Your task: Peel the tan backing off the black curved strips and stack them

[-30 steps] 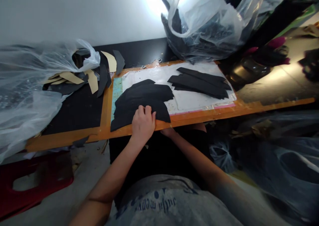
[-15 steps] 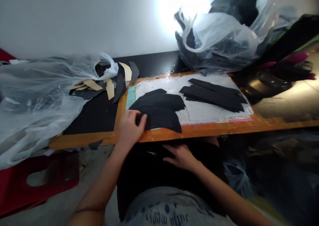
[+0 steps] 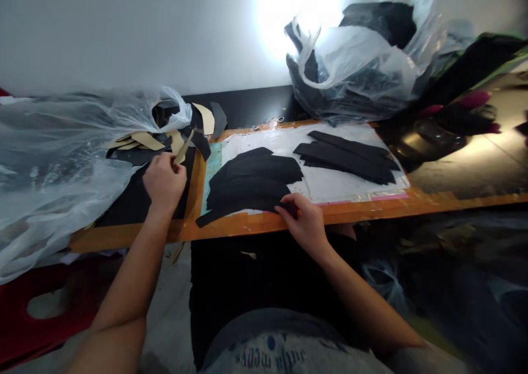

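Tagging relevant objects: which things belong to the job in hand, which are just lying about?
Job, judging by the hands:
beige piece, held in left hand
fanned black pieces, right hand at their near edge
black strips, probably

Lying about, apparently:
metal ring
red plastic thing

Left hand (image 3: pixel 165 180): palm hidden. Clear bag (image 3: pixel 53 143): cut off left.
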`<action>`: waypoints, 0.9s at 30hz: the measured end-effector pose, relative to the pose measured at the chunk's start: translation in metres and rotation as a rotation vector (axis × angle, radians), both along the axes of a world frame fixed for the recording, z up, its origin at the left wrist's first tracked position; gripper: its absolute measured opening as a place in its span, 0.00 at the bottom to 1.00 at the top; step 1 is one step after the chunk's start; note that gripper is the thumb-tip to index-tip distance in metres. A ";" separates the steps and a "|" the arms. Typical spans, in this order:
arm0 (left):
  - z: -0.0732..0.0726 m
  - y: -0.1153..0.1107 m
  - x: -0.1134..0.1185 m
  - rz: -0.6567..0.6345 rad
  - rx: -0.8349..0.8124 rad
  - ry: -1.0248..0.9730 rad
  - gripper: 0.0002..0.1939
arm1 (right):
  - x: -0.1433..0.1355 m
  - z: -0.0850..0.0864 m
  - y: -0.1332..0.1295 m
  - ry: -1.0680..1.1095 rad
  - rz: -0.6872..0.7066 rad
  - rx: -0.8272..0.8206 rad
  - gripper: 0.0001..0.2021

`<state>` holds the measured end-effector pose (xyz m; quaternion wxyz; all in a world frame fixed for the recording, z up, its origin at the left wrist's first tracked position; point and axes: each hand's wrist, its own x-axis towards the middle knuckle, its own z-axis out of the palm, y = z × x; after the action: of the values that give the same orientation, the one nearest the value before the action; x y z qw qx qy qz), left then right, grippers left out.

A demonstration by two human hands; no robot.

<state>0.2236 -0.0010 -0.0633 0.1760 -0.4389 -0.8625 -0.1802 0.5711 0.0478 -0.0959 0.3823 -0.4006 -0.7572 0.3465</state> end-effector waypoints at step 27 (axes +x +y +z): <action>-0.039 -0.059 0.176 -1.171 0.460 0.098 0.14 | 0.020 0.012 -0.006 0.299 0.468 -0.745 0.18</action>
<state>0.3994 -0.0601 -0.1020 0.1773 -0.7970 -0.4094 -0.4072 0.5909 0.0421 -0.0839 0.2289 -0.2748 -0.5878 0.7256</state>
